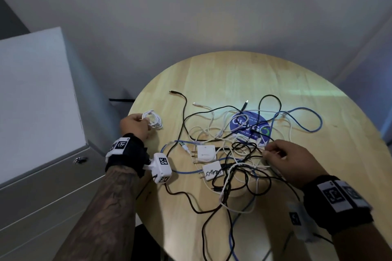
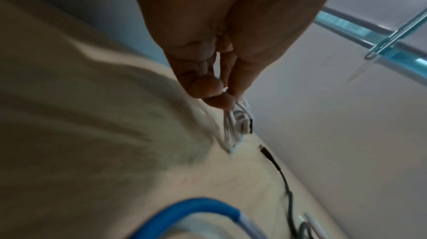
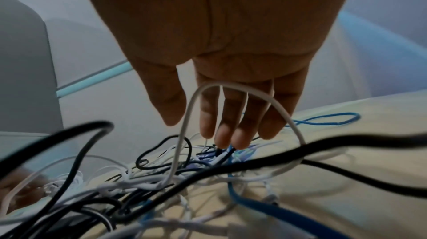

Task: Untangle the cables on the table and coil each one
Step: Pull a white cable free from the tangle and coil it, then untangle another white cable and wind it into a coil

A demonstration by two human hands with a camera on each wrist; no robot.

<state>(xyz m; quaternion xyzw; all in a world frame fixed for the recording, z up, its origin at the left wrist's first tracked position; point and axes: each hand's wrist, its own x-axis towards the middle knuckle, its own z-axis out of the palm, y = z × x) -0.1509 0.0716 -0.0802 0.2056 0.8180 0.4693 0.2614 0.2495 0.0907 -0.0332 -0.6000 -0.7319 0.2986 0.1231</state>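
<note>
On the round wooden table (image 1: pixel 233 70) lies a tangle of black, white and blue cables (image 1: pixel 233 154) with two white plug adapters (image 1: pixel 205 153) in it. My left hand (image 1: pixel 141 119) pinches a small coiled white cable (image 1: pixel 151 119) at the table's left edge; the left wrist view shows its fingertips (image 2: pixel 217 95) closed on the coil (image 2: pixel 238 124). My right hand (image 1: pixel 267 153) hovers over the right side of the tangle. Its fingers (image 3: pixel 226 138) are straight, tips down among the cables, and a white cable loop (image 3: pixel 231 87) arches in front of them, ungripped.
A blue cable (image 1: pixel 307 112) loops out to the far right, across a round blue sticker (image 1: pixel 249 125). A black cable end (image 1: pixel 176 93) lies loose at the far left of the pile. A grey cabinet (image 1: pixel 42 112) stands close to the table's left edge.
</note>
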